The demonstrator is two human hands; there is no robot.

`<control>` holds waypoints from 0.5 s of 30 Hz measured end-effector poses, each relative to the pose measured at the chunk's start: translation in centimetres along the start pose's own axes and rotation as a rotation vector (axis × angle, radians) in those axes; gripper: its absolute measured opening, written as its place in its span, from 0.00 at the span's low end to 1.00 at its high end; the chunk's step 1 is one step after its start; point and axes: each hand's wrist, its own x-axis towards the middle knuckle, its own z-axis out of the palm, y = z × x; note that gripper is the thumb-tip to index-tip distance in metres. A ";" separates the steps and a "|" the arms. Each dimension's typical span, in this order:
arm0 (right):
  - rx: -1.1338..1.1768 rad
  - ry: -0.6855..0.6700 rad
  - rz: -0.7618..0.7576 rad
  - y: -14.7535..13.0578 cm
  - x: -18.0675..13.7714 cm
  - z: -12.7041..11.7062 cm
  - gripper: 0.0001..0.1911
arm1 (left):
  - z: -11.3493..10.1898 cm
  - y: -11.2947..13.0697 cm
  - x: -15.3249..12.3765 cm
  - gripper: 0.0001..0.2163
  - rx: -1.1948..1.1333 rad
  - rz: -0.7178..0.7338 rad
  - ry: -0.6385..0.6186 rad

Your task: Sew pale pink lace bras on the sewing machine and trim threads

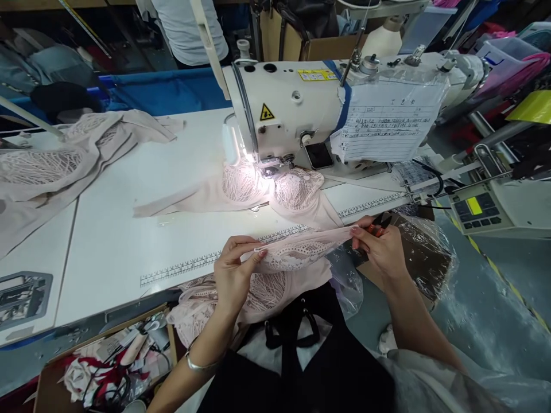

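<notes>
Between my two hands a pale pink lace bra (297, 254) is drawn out along the table's front edge. My left hand (235, 272) pinches its left end between thumb and fingers. The right end is pinched by my right hand (381, 246), which also keeps small orange-handled thread snips (379, 224) in its fingers. Another pink bra (297, 192) lies just beyond, its cups beneath the lit head of the sewing machine (284, 106). More pink lace pieces (269, 289) hang over my lap; whether they join the held bra is hidden.
Pink bras (51, 166) are heaped on the left of the white table (112, 229). A ruler strip (185, 267) runs along its front edge. Below left stands a cardboard box (55, 378) of scraps. A control panel (476, 206) juts out at right, above a plastic-lined box (422, 258).
</notes>
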 end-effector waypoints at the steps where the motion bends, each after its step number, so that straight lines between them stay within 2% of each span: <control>1: 0.005 -0.001 0.010 -0.1 0.1 -0.1 0.18 | 0.0 0.1 0.0 0.05 -0.006 0.000 -0.002; 4: -0.065 0.042 -0.040 -0.2 0.2 -0.1 0.17 | 0.1 0.7 0.1 0.05 -0.029 0.000 -0.033; 7: -0.303 0.188 -0.303 -0.5 0.1 0.5 0.11 | 0.7 1.7 -0.2 0.05 -0.034 -0.018 -0.085; 8: -0.381 0.192 -0.420 -0.7 -0.2 1.0 0.09 | 0.9 2.1 -0.3 0.04 -0.029 -0.022 -0.100; 9: -0.451 0.145 -0.530 -0.9 -0.4 1.5 0.09 | 1.3 2.4 -0.5 0.04 -0.023 -0.027 -0.114; 12: -0.618 -0.111 -0.766 -1.3 -1.3 3.4 0.03 | 2.1 3.2 -1.0 0.04 -0.023 -0.053 -0.162; 13: -0.651 -0.154 -0.816 -1.4 -1.5 3.9 0.04 | 2.2 3.3 -1.0 0.05 -0.034 -0.075 -0.189; 15: -0.652 -0.153 -0.908 -2.0 -1.8 4.5 0.08 | 2.2 3.6 -0.9 0.09 -0.053 -0.095 -0.283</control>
